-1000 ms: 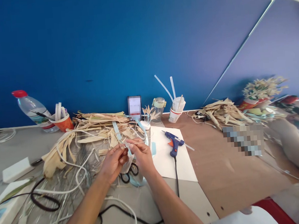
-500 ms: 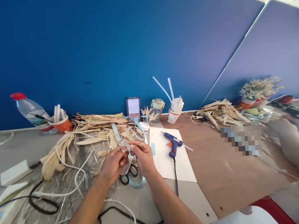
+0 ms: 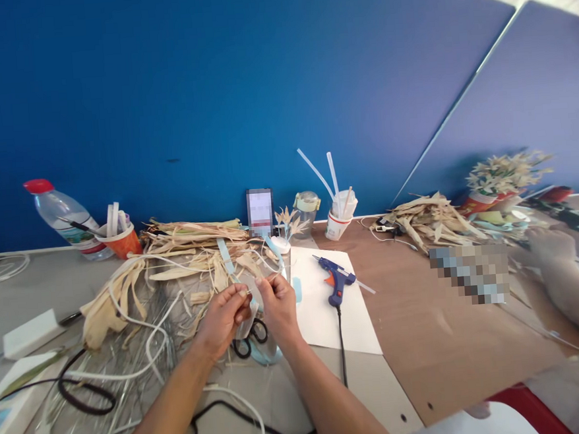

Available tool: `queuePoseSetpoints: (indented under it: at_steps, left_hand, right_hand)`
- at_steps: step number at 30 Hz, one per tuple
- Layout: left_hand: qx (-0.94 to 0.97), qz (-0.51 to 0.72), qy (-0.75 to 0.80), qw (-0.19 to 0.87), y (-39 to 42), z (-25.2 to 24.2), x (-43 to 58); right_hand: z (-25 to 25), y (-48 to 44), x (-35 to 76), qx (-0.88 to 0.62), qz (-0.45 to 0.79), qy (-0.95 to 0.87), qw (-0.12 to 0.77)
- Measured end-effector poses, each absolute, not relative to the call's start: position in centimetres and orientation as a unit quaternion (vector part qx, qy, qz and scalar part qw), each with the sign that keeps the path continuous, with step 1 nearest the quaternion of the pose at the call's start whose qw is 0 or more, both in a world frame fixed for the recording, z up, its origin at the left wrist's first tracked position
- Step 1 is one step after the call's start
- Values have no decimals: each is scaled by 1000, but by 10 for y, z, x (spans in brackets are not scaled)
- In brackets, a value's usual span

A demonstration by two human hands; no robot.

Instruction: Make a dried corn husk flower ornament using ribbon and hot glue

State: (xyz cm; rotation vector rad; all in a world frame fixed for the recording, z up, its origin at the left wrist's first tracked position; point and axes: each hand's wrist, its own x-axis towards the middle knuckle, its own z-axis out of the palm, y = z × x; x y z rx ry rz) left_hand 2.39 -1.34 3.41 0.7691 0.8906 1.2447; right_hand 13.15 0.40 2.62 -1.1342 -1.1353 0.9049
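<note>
My left hand (image 3: 227,317) and my right hand (image 3: 278,305) meet over the desk, each with thumb and fingers pinched. Between the fingertips runs a thin pale strand, too fine to make out clearly; both hands grip it. Just beneath them lie black-handled scissors (image 3: 251,340), partly hidden, beside a loop of light blue ribbon (image 3: 267,357). To the right, a blue glue gun (image 3: 335,280) rests on a white sheet (image 3: 322,330), a clear glue stick poking from its back. Dried corn husks (image 3: 191,232) are heaped behind my hands.
A tilted bottle (image 3: 68,216), an orange cup (image 3: 122,240), a phone (image 3: 260,212), a small husk flower (image 3: 290,222), a jar (image 3: 307,209) and a paper cup (image 3: 338,227) line the partition. Cables and thin wires (image 3: 146,369) cover the left. Another person's arm (image 3: 556,277) rests at right.
My right fingers have shifted slightly down and still pinch beside the left ones. The view has moved a little; the objects on the desk look unchanged.
</note>
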Motion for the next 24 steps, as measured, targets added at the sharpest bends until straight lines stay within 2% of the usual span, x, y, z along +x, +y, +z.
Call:
queuePoseSetpoints:
  at_steps: [11,21,24]
  left_hand:
    - [363,530,407,649,-13,26,24]
    - [334,551,354,678,-8,26,16]
    - [326,550,356,682,-8,26,15]
  right_hand:
    - [26,4,135,-543,275,-551,571]
    - [30,6,141,-363,522,-533,559]
    - [29,7,142,-337,542,-541,547]
